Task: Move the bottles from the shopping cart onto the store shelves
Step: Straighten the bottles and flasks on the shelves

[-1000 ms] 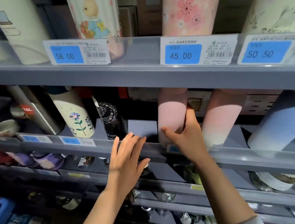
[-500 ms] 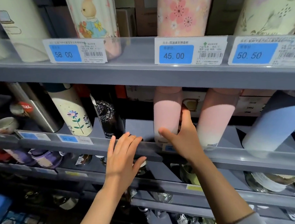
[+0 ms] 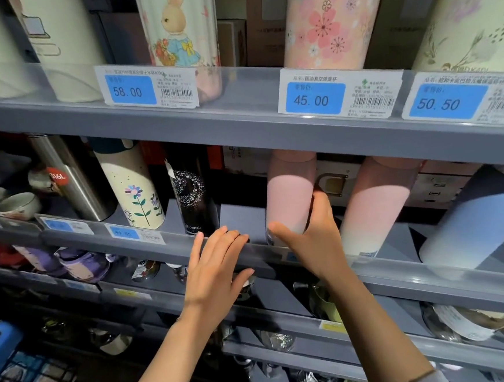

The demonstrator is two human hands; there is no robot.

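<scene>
Forearms rise from six o'clock, and we see our left hand (image 3: pixel 217 264) flat with fingers spread, its tips touching the front lip of the grey metal middle shelf (image 3: pixel 146 240). Our right hand (image 3: pixel 312 240), at center, cups the base of the tall pink-to-white gradient bottle (image 3: pixel 288 194), thumb in front, fingers behind. Farther back, at three o'clock of it, stands a matching pink bottle (image 3: pixel 375 208); at nine o'clock, a black starry bottle (image 3: pixel 192 201).
</scene>
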